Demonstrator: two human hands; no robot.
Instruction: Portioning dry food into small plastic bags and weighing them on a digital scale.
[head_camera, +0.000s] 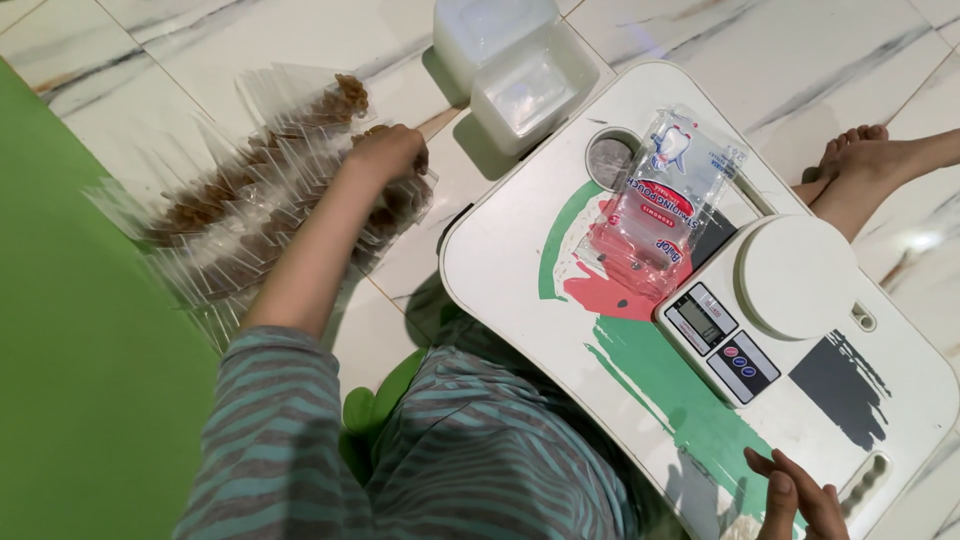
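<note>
The left hand (388, 152) is curled into the clear bag (260, 190) of brown snacks at ten o'clock, seemingly gathering a portion. The right hand (800, 497) lies spread on the tray (500, 250) (scale (770, 300) bare). Next, probably, lifting without spilling.

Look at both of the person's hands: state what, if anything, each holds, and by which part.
The left hand reaches into the clear bag of brown snacks; whether it grips anything cannot be told. The right hand holds nothing, resting at the lap table edge.
</note>
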